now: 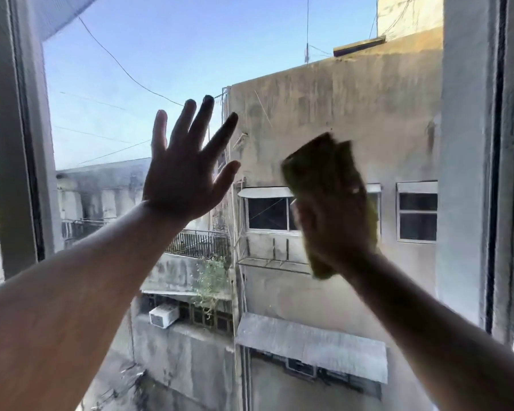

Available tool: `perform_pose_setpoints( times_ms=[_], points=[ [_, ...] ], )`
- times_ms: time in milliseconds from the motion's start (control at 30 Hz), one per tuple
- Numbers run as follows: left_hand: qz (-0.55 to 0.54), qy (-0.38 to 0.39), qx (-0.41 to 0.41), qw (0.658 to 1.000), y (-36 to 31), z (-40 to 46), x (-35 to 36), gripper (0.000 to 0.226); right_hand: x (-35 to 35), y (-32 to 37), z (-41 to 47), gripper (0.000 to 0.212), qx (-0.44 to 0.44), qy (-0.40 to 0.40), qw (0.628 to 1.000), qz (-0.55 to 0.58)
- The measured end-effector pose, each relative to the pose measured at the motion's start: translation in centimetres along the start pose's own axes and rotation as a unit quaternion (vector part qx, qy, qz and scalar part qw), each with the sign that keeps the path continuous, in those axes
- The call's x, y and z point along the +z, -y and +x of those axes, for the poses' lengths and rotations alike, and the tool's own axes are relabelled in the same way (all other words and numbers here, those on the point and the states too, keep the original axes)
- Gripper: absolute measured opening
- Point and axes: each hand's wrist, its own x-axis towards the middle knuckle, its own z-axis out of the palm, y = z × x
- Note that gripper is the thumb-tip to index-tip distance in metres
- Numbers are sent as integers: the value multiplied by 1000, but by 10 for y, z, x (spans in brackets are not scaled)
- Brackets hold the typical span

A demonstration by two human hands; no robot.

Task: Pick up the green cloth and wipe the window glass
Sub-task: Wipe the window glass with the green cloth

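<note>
Motion-blurred right hand [336, 229] and green cloth [321, 164], cloth partly hidden behind it; both forearms cut off.

text: none legible | labels: none | numbers: none | signs: none

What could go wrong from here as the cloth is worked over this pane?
1. The green cloth is bunched and sticks out above the right hand; a loose hold could let it slip.
2. The left hand is spread open at the window glass; if it touches, it may leave fresh prints.
3. Both arms reach toward the pane, so heavy leaning might stress it.
</note>
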Motion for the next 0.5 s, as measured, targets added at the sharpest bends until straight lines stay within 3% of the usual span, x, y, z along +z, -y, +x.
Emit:
perform_pose_setpoints(
  times_ms=[33, 67, 100, 133, 200, 267, 367, 433, 500],
  points=[
    [-14, 6, -3, 1000, 1, 0, -2, 67, 10, 46, -32, 60, -144, 66, 987, 37],
    [-42, 15, -5, 999, 3, -2, -5, 68, 15, 84, -63, 58, -282, 121, 950, 50],
    [-80, 24, -4, 997, 6, -5, -9, 67, 16, 108, -83, 57, -375, 154, 913, 47],
    [-112, 32, -2, 993, 7, -11, -16, 64, 20, 116, -94, 57, -408, 170, 896, 50],
    [-121, 24, -4, 992, 10, -38, -33, 55, 27, 107, -102, 59, -388, 149, 905, 88],
    [-105, 37, -3, 994, 9, -86, -48, 54, 30, 95, -105, 60, -313, 78, 936, 143],
    [-160, 149, -24, 975, -5, -159, -62, 68, 35, 94, -110, 65, -219, 27, 961, 166],
    [-201, 212, -88, 952, -23, -182, -58, 75, 34, 97, -110, 57, -203, 15, 961, 189],
    [-276, 227, -185, 915, -42, -185, -53, 77, 34, 97, -108, 58, -186, 11, 959, 211]
  ],
)
